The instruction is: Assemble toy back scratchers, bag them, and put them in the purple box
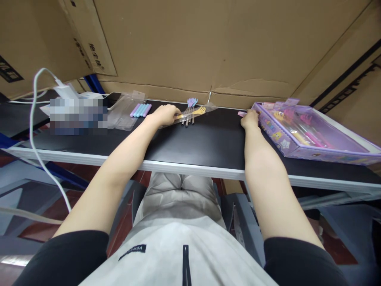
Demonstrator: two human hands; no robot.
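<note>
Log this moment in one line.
left hand: holding yellow claw-headed stick in clear plastic sleeve | right hand: at pink tag beside shallow purple box | between hands: purple and blue claw-headed metal rods

Near the counter's (pixel 196 147) back edge, the left hand (pixel 165 115) holds a clear wrapper (pixel 210 107) with a yellow claw (pixel 201 111) across metal rods (pixel 187 122), purple and blue handles (pixel 141 110) lie nearer the left end, and the right hand (pixel 250 119), a pink piece (pixel 241 114) at its fingers, is just beside a purple box (pixel 278 135).
</note>
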